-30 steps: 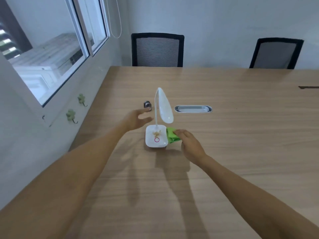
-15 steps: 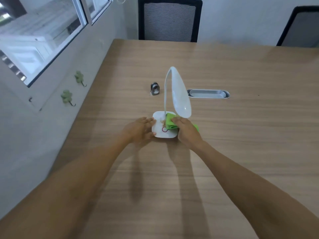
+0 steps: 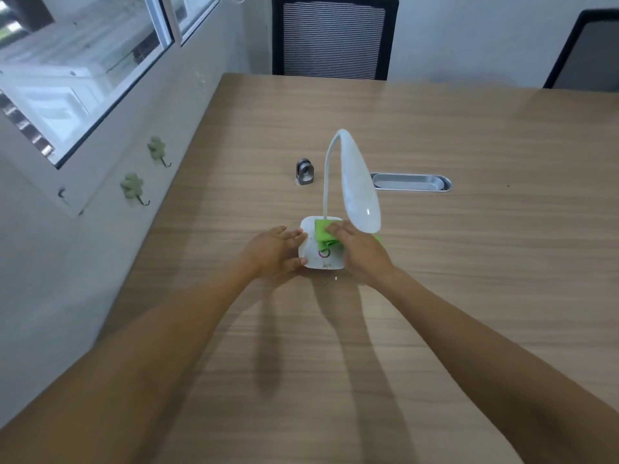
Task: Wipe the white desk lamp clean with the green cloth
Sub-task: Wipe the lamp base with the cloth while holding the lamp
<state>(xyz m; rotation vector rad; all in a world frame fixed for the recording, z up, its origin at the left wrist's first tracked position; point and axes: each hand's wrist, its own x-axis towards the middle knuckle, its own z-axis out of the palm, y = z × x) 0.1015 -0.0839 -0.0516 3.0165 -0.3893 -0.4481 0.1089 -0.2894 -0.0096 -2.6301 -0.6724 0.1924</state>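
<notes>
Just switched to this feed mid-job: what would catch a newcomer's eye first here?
The white desk lamp at the middle of the wooden table, its head drooping over its base. On that base the right hand presses the green cloth, while the left hand steadies the base's left edge. Crumbs still speckle the base's near part.

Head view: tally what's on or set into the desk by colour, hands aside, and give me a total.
White: 1, the desk lamp
Green: 1, the cloth pressed on the lamp base by the right hand; the left hand steadies the base
Grey metal: 2, a small clip-like object and the cable tray
Total: 4
</notes>
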